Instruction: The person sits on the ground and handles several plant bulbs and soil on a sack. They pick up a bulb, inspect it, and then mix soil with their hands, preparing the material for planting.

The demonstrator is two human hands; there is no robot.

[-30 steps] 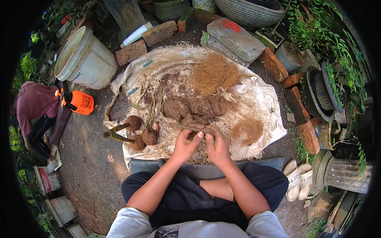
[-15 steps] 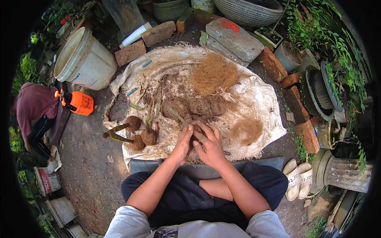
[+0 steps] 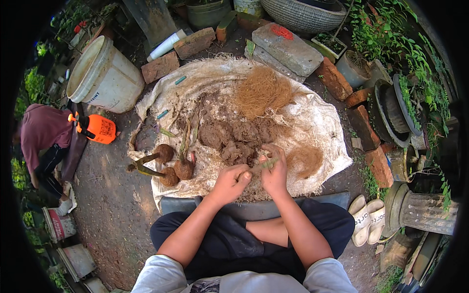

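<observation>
While your left hand (image 3: 232,182) is curled around 1 end of a slender greenish piece (image 3: 268,163), your right hand (image 3: 275,177) grips it farther along, above the white sack (image 3: 327,124), beside brown soil clumps (image 3: 236,139).

Daylight falls on dark ground (image 3: 113,207) at left; leafy plants (image 3: 383,36) fill the upper right, a fluted column (image 3: 427,213) lies lower right.
</observation>
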